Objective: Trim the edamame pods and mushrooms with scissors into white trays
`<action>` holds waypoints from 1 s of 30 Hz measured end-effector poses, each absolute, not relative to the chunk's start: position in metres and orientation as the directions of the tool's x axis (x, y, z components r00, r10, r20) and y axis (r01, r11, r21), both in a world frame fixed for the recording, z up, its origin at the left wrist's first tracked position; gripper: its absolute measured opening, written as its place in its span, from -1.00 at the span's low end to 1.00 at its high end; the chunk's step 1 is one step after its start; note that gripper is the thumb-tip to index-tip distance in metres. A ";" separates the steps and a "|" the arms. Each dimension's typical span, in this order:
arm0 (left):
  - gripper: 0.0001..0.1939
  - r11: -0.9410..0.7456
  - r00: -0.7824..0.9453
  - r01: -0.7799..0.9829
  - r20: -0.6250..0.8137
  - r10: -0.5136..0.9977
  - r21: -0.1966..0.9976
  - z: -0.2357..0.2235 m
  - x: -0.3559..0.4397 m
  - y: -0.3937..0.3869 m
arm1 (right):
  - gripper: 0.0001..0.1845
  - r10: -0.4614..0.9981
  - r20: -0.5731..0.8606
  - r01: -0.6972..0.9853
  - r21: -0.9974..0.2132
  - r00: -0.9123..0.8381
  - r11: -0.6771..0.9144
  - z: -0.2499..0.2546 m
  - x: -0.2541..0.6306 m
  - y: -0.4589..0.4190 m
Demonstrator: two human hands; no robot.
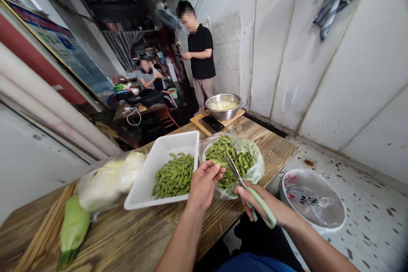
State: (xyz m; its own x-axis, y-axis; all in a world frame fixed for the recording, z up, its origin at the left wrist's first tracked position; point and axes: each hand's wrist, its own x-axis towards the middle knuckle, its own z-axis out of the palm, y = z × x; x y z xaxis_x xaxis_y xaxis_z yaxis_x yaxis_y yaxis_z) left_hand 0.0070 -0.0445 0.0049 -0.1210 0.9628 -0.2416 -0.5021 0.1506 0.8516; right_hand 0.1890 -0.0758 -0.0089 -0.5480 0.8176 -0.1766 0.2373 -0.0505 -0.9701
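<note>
Between the thumb and fingers of my left hand (204, 185) is a single green edamame pod (219, 163). My right hand (259, 199) grips a pair of scissors (259, 204) with pale green handles, and the metal blades reach up beside the pod. Behind both hands, a clear plastic bag (259, 169) lies opened out, full of edamame pods (237, 153). To the left stands a white tray (140, 193) with a heap of pods (174, 178) in it. Whether the blades touch the held pod, I cannot tell.
A metal bowl (225, 114) with pale slices stands on a wooden board (199, 123) beside a black phone-like slab (213, 124). Bagged cabbage (111, 178), a green squash (74, 225) and wooden sticks (44, 231) lie left. A lined bin (314, 199) stands right. Two people (200, 51) are beyond.
</note>
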 end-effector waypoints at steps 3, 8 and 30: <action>-0.56 0.149 -0.129 -0.512 -0.247 0.960 0.846 0.001 0.012 -0.047 | -0.33 0.825 -0.180 0.269 -0.962 -0.536 -0.035 -0.007 0.186 -0.077; -0.58 0.164 -0.140 -0.513 -0.271 0.952 0.842 -0.002 0.019 -0.053 | -0.33 0.828 -0.171 0.277 -0.961 -0.534 -0.020 -0.004 0.182 -0.076; -0.62 0.281 -0.356 0.926 0.331 0.874 0.253 0.015 -0.062 -0.033 | -0.28 0.780 -0.231 0.069 -0.969 -0.581 -0.236 -0.032 0.194 -0.077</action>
State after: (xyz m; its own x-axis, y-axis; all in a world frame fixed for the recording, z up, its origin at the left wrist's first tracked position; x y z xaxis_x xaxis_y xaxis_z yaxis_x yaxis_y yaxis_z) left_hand -0.0615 -0.0333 0.0153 -0.3558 0.8738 0.3315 0.9258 0.2811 0.2527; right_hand 0.1939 -0.0775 -0.0321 -0.5813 0.7802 -0.2310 0.0691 -0.2355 -0.9694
